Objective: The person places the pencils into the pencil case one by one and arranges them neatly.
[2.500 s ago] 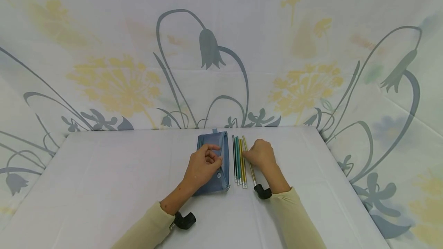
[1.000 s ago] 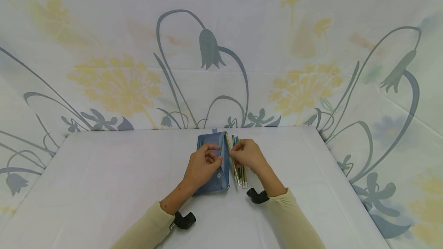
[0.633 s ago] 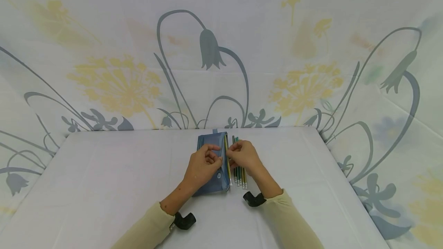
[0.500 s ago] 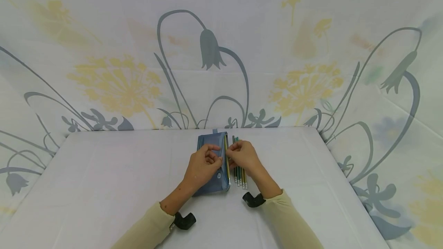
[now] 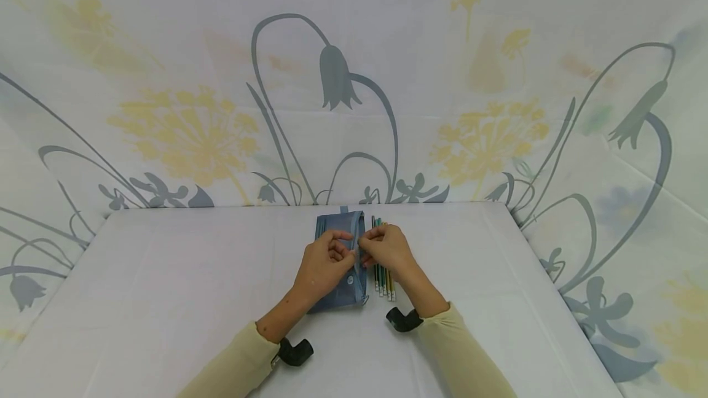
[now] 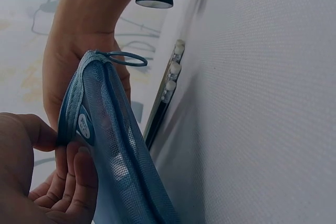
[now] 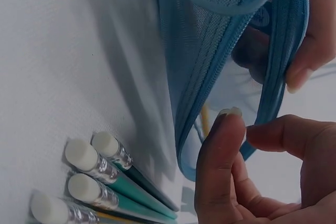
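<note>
My left hand (image 5: pixel 326 263) pinches the upper edge of a blue mesh pencil case (image 5: pixel 340 296), holding its zipped mouth apart. A round white label (image 6: pixel 84 122) shows beside those fingers in the left wrist view. At the opening is my right hand (image 5: pixel 390 249), thumb and finger bent close together with nothing visible between them. Behind its thumb, a short yellow length, apparently of a pencil (image 7: pixel 205 119), shows inside the case. Several pencils (image 5: pixel 381 278) with white erasers lie side by side just right of the case, partly under my right hand.
A ring pull (image 6: pixel 128 59) sticks out from the case's near end. Black wrist-camera mounts (image 5: pixel 295 352) hang below both forearms. The white table (image 5: pixel 193 287) ends at a flower-patterned cloth backdrop (image 5: pixel 354 134).
My right hand picked up a yellow pencil from the table's right side, carried it left and lowered it into the case, where the head view no longer shows it. My left hand stayed in place.
</note>
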`<state>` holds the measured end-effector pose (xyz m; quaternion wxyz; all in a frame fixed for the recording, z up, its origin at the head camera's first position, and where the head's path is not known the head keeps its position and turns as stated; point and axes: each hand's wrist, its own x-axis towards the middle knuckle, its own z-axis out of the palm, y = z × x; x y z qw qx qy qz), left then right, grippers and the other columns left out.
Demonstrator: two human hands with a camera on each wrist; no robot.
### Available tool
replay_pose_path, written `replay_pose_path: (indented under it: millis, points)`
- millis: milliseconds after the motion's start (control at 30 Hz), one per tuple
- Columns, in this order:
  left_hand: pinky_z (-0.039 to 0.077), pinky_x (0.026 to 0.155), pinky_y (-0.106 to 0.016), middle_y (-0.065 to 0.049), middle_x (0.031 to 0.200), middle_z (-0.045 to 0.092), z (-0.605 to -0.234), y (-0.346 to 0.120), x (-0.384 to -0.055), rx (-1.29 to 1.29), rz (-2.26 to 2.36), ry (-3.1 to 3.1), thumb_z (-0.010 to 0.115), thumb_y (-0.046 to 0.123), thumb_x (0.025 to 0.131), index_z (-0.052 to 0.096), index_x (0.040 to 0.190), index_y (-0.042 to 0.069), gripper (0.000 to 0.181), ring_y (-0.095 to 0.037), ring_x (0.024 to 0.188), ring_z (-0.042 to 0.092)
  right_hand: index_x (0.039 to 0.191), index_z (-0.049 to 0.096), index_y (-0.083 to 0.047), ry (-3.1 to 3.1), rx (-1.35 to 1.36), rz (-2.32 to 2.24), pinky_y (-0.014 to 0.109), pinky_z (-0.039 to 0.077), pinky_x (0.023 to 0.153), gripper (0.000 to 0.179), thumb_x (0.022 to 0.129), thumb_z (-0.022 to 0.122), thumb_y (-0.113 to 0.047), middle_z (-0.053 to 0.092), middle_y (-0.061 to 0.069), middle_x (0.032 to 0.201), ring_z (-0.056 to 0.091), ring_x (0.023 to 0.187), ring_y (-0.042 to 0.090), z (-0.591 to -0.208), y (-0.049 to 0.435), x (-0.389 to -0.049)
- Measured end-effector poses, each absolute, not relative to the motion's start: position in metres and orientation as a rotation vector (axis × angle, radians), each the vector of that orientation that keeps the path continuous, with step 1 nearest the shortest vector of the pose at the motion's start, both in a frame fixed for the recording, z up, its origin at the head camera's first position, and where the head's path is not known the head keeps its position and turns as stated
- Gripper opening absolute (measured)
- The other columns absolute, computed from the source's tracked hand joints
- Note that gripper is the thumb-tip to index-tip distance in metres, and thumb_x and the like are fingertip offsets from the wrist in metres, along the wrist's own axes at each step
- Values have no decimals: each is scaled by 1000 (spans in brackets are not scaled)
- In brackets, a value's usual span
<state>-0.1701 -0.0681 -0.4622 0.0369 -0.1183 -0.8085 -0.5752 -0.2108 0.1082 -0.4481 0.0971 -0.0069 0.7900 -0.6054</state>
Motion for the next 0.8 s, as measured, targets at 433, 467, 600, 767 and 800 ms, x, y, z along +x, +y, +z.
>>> replay_pose_path:
  millis: [433, 467, 600, 767, 800]
  points:
    - [52, 60, -26, 3, 82, 69, -461, -68, -171, -346, -1752, -2483, 71, 12, 98, 68, 128, 5, 30, -13, 70, 66, 101, 72, 2, 2535, -4, -1659, 36, 62, 61, 11, 94, 68, -6, 75, 17, 90, 72, 64, 20, -448, 120, -218]
    - [51, 60, -26, 3, 82, 69, -461, -68, -171, -348, -1754, -2480, 71, 12, 98, 68, 128, 5, 30, -14, 70, 66, 101, 72, 2, 2544, -8, -1654, 36, 62, 61, 11, 94, 68, -6, 74, 17, 91, 72, 64, 21, -448, 121, -219]
    - [51, 60, -26, 2, 82, 69, -461, -68, -171, -359, -1766, -2469, 72, 11, 99, 67, 128, 5, 31, -14, 70, 66, 102, 72, 3, 2579, -40, -1624, 35, 62, 61, 12, 93, 69, -5, 74, 16, 92, 73, 66, 21, -450, 127, -222]
    - [51, 60, -26, 2, 82, 69, -462, -68, -170, -360, -1772, -2464, 72, 11, 99, 68, 128, 5, 30, -14, 70, 66, 104, 75, 0, 2684, -40, -1500, 31, 59, 65, 14, 93, 71, -9, 75, 13, 92, 72, 69, 18, -455, 135, -226]
    - [51, 60, -26, 2, 82, 69, -462, -68, -170, -360, -1773, -2464, 72, 11, 98, 68, 128, 5, 30, -14, 70, 66, 103, 76, -1, 2712, -38, -1467, 30, 58, 65, 14, 92, 72, -10, 76, 12, 91, 71, 70, 17, -456, 136, -227]
